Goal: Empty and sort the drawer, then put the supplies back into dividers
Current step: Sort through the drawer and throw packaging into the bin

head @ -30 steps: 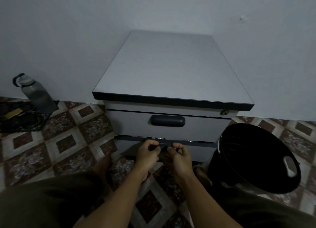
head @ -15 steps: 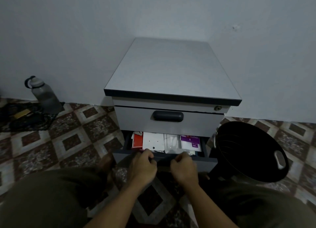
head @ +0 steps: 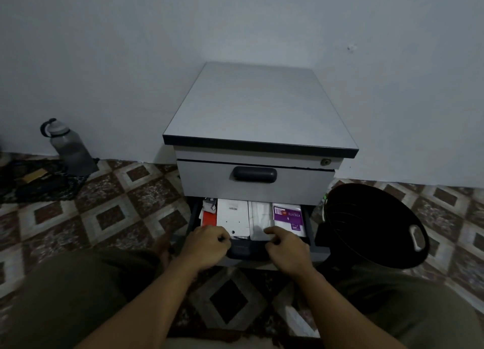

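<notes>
Both hands hook over the front of the drawer (head: 319,253): the left hand (head: 207,246) curls its fingers round the top edge, and the right hand (head: 286,249) seems to do the same, though dim light blurs its fingertips. A grip either side of centre should draw it out straight. It juts partly from the cabinet (head: 256,107), showing a white box (head: 233,217) and a purple packet (head: 288,216). A black bin (head: 366,225) stands just beside it, probably for discards.
</notes>
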The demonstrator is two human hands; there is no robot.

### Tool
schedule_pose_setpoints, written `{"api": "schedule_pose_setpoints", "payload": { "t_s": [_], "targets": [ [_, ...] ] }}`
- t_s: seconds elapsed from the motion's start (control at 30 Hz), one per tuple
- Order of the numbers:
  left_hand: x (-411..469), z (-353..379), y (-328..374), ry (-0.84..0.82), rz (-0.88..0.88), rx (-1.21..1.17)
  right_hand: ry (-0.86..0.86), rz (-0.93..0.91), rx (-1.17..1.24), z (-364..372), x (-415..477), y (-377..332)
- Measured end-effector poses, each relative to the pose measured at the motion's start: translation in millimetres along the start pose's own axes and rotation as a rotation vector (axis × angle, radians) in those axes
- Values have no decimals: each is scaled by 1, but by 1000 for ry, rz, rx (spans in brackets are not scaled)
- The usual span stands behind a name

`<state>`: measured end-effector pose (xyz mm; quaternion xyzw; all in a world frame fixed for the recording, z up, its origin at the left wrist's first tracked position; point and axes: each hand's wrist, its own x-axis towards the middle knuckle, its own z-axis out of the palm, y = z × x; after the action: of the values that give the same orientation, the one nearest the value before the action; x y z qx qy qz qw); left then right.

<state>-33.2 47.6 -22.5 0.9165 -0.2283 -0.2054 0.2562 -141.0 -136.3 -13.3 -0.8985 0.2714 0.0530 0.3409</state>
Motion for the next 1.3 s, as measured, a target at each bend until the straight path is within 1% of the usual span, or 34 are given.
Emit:
{"api": "schedule_pose_setpoints", "payload": {
  "t_s": [0.13, 0.27, 0.37, 0.5, 0.6, 0.7, 0.8, 0.87, 1.03, 1.1, 1.17, 1.23, 1.3],
  "targets": [
    [-29, 1, -6, -47, -34, 29, -53, 56, -56, 10, -25, 6],
    [-50, 4, -14, -158, -84, -23, -144, 77, 5, 22, -38, 17],
    [-61, 7, -17, -180, -92, -36, -113, 86, 60, 25, -56, 18],
    [-73, 6, -17, -207, -99, -68, -72, 84, 47, 25, -74, 15],
    [-76, 5, -17, -240, -111, -87, -104, 78, 40, 25, -78, 17],
    [-76, 7, -17, -310, -111, -90, -175, 83, 17, 25, -84, 16],
    [-75, 10, -18, -364, -114, -54, -215, 129, 91, 26, -86, 16],
    [-74, 10, -18, -394, -117, -23, -230, 141, 99, 24, -88, 14],
    [-75, 7, -14, -411, -107, -14, -262, 98, 92, 26, -85, 18],
    [-76, 7, -14, -398, -103, -32, -240, 92, 91, 27, -84, 20],
    [-74, 8, -18, -334, -108, -67, -220, 69, 86, 28, -82, 21],
    [-70, 8, -22, -218, -90, -125, -165, 43, 101, 29, -76, 22],
    [-66, 8, -23, -45, -45, -175, -51, 37, 141, 28, -68, 22]
  ]
}}
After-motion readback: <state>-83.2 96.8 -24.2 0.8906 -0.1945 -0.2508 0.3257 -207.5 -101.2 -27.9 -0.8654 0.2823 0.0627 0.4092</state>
